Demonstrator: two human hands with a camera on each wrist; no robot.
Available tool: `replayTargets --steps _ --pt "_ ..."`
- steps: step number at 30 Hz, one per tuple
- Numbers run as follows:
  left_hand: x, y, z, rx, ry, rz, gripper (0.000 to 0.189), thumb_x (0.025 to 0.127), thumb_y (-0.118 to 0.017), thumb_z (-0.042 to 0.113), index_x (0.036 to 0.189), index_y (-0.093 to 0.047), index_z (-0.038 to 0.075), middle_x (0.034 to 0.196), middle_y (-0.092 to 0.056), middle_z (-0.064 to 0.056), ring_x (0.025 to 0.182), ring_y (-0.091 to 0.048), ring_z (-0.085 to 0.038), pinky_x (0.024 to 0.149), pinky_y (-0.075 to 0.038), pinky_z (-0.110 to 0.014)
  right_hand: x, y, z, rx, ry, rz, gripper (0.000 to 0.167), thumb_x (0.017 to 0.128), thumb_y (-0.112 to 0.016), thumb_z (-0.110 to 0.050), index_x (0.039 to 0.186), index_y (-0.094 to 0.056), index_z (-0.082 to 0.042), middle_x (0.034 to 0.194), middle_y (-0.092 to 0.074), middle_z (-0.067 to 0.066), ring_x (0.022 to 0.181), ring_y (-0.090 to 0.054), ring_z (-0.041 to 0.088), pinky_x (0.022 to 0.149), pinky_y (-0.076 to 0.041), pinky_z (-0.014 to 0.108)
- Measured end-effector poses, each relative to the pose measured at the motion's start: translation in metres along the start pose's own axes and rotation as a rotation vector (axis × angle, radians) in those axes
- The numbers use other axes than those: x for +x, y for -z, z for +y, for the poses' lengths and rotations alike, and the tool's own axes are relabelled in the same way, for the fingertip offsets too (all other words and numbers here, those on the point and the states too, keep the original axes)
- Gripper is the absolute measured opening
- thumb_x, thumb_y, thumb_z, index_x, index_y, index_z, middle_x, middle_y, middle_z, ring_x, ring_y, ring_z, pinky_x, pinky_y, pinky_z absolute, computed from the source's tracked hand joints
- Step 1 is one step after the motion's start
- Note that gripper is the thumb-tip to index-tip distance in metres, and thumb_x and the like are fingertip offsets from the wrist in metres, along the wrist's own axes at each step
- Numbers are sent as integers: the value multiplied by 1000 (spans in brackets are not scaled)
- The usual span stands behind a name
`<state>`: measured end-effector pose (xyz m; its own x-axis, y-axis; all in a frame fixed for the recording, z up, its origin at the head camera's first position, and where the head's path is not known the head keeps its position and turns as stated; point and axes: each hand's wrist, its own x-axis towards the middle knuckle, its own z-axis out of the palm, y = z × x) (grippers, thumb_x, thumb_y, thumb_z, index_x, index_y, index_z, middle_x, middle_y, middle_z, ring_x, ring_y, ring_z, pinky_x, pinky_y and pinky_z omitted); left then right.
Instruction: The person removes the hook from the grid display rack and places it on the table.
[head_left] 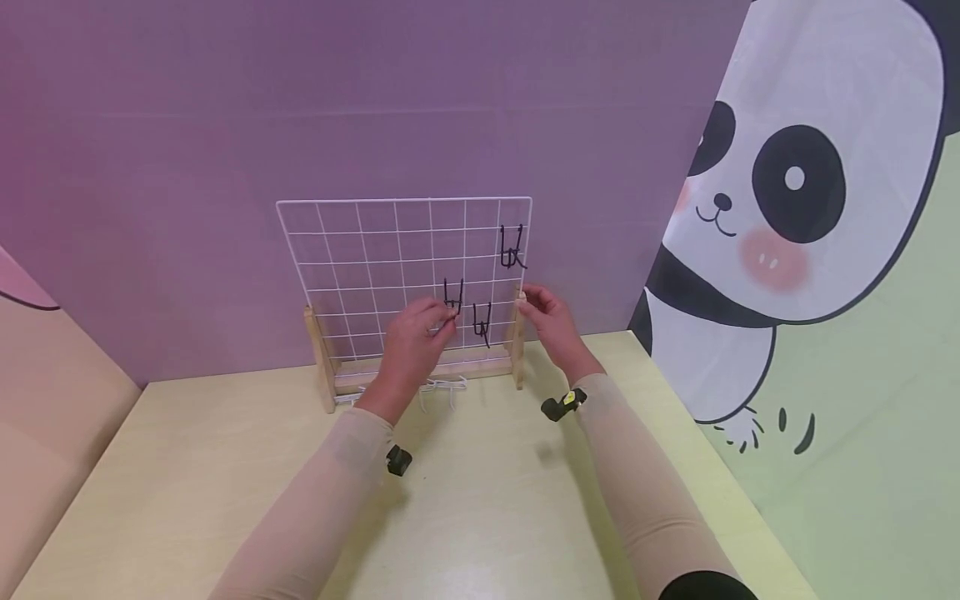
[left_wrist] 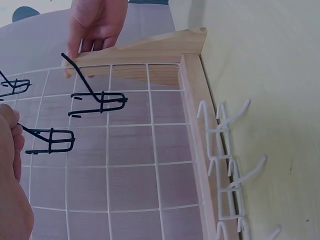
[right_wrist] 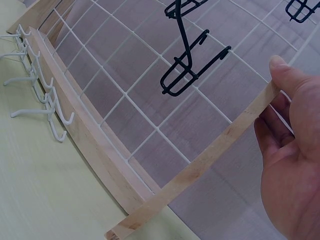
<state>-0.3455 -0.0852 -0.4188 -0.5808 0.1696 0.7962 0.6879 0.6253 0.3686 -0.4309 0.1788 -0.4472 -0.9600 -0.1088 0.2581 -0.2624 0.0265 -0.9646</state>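
Note:
A white wire grid stands upright in a wooden base. Three black wire hooks hang on its right half. My left hand pinches the arm of one black hook, whose two prongs sit on the grid. Close to its right and lower hangs the second black hook. The third black hook is near the grid's top right corner. With thumb and fingers, my right hand grips the upper end of the base's right wooden upright, beside the grid's edge.
Several white wire hooks lie in a row on the pale table, along the front of the base. Behind the grid is a purple wall. A panda picture covers the wall on the right.

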Motion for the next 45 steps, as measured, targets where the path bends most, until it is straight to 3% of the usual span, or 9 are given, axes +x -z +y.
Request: replayTargets --steps 13,26,32,45 --pt "10 12 8 -31 -49 73 17 92 -85 -6 109 -85 -2 103 -78 -14 99 -74 -34 91 -64 -46 1 0 2 20 10 -12 38 111 -66 -8 148 -62 3 144 -65 23 126 -61 19 122 -46 43" --pt "7 24 16 5 -75 89 18 90 -87 -5 108 -85 0 100 -78 -13 97 -74 -33 88 -65 -46 1 2 1 10 5 -15 39 111 -67 -12 148 -63 1 143 -67 18 132 -61 23 123 -45 43" --pt "3 27 15 15 -82 79 16 90 -88 -3 105 -86 0 95 -76 -10 90 -72 -30 80 -64 -45 -1 2 0 8 7 -16 38 111 -67 -12 147 -63 2 143 -66 20 130 -61 23 122 -46 43" --pt "-7 28 10 36 -66 39 14 90 -88 -3 103 -85 0 95 -77 -11 89 -72 -32 81 -63 -46 -1 0 0 20 17 -8 37 111 -67 -9 145 -64 3 137 -68 17 122 -62 17 120 -48 41"
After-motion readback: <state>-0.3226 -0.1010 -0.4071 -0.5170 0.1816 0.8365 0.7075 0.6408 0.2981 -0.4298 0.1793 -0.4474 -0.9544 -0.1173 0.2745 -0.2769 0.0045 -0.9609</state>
